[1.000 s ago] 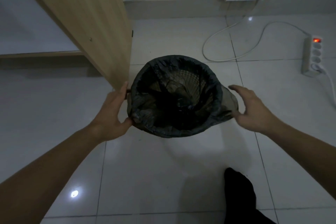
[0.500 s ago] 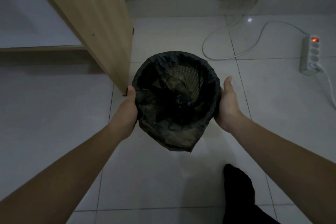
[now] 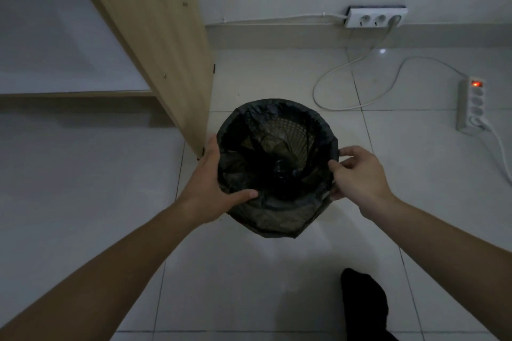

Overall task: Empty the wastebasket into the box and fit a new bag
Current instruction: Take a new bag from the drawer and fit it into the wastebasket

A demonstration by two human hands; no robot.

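A round mesh wastebasket (image 3: 300, 133) lined with a black bag (image 3: 277, 213) is seen from above at the middle of the view, over the tiled floor. The bag's edge is folded over the rim and hangs down the near side. Dark crumpled contents lie at the bottom. My left hand (image 3: 214, 183) grips the basket's left side, its thumb laid across the near rim. My right hand (image 3: 357, 171) pinches the bag's edge at the right rim. No box is in view.
A wooden furniture panel (image 3: 160, 36) stands just left of the basket. A wall socket strip (image 3: 375, 17), a looping white cable (image 3: 360, 83) and a power strip (image 3: 469, 104) with a red light lie at the back right. My dark-socked foot (image 3: 363, 304) is below.
My right hand has left the basket's side and now pinches the bag's edge at the rim. My left thumb has come over the near rim. The basket has stayed in place.
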